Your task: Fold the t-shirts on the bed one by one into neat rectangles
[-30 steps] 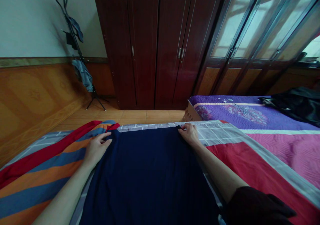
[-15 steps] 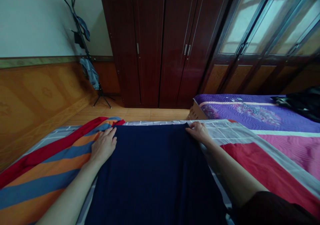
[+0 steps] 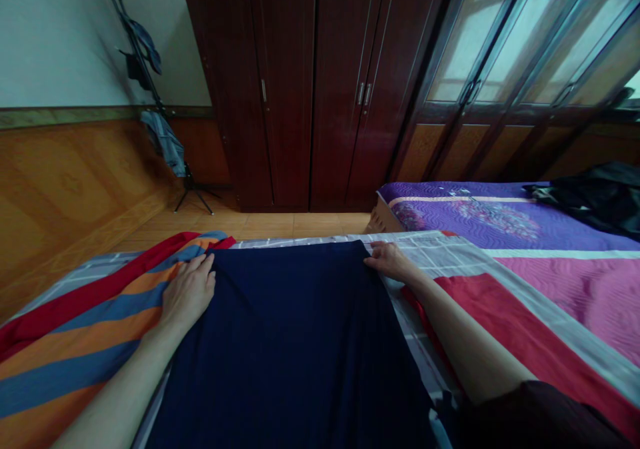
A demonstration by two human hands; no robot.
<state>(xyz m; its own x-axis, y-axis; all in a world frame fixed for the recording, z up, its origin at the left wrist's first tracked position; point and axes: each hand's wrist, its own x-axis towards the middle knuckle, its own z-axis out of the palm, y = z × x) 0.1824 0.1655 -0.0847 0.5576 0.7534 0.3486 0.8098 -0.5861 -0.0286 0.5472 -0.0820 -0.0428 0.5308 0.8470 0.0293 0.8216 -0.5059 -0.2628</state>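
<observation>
Fingers of the left hand (image 3: 189, 290) lie close together at the far left corner of the navy cloth (image 3: 295, 342), those of the right hand (image 3: 393, 261) bent near its far right; whether either pinches, I cannot tell. It spreads over a checked sheet (image 3: 433, 250), between striped cloth (image 3: 100, 316) at left and red cloth (image 3: 500, 309) at right

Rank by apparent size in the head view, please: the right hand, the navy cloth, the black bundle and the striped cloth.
1. Navy cloth
2. Striped cloth, partly hidden
3. Black bundle, cut off by the picture's edge
4. Right hand
</observation>
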